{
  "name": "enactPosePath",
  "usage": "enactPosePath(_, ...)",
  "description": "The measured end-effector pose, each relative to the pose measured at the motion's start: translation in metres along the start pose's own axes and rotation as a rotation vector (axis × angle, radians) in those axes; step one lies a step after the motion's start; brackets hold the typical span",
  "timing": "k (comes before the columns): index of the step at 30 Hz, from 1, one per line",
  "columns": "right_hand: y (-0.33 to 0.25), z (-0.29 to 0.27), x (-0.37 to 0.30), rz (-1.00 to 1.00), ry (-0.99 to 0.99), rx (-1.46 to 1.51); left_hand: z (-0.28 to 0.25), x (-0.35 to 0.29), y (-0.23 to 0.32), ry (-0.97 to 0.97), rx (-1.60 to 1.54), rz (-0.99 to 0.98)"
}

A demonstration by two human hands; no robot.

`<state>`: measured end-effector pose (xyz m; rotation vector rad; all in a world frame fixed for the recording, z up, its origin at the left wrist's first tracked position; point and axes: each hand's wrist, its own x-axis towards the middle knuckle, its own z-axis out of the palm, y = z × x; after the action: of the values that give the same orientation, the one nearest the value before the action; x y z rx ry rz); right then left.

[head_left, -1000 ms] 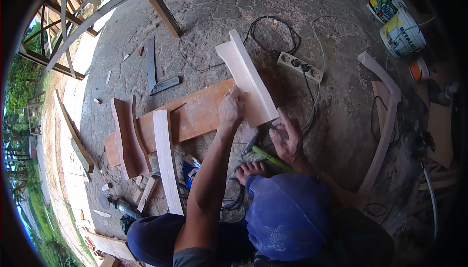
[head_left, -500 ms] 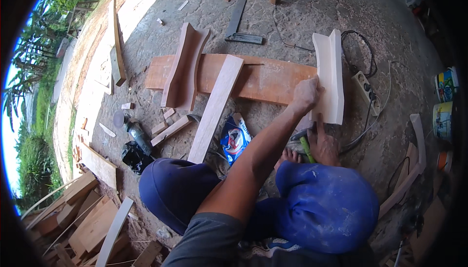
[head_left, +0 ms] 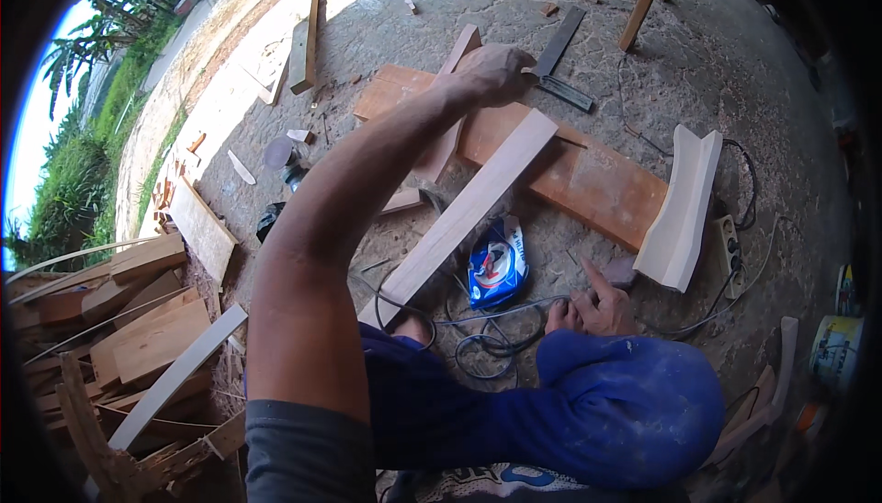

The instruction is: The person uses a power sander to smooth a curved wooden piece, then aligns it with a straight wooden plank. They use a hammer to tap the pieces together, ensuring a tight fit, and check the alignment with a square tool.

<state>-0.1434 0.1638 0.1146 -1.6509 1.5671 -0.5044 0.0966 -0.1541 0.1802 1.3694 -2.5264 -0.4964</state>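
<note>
My left hand (head_left: 501,73) reaches far out, its fingers closed over the edge of a curved, trough-shaped wooden piece (head_left: 441,165). That piece lies across a reddish-brown board (head_left: 611,181); my hand and forearm hide much of it. A second, paler curved piece (head_left: 680,211) rests at the board's right end. Close to my right knee, my right hand (head_left: 606,308) is low near the floor, index finger stretched out and the others curled, with no held thing visible. Just past it sits a small greyish block (head_left: 621,271). A long pale plank (head_left: 469,214) leans across the board.
A blue plastic packet (head_left: 498,264) and looped cables (head_left: 496,342) lie before me. Beyond my left hand is a metal try square (head_left: 559,48). Scrap wood (head_left: 147,319) piles up at left. A power strip (head_left: 730,259) and a bucket (head_left: 836,347) stand right.
My left hand has left the pale curved piece and moved left to the other one. The green-handled tool beside my right hand is no longer visible. The whole view has turned.
</note>
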Motion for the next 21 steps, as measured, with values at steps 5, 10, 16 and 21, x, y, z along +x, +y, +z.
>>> enactPosePath(5, 0.036, 0.012, 0.015, -0.061, -0.048, -0.105, -0.065, -0.080, -0.071, -0.095, 0.115, -0.224)
enactPosePath(10, -0.009, 0.018, 0.038, -0.028, -0.097, -0.045, 0.007, -0.184, -0.125, -0.010, -0.261, -0.558)
enactPosePath(16, -0.012, 0.027, 0.030, 0.085, -0.134, -0.002, 0.093, -0.186, -0.133, 0.168, -0.796, -0.724)
enactPosePath(21, 0.008, 0.033, 0.025, 0.124, -0.106, 0.007, 0.092, -0.182, -0.083, 0.409, -0.066, -0.373)
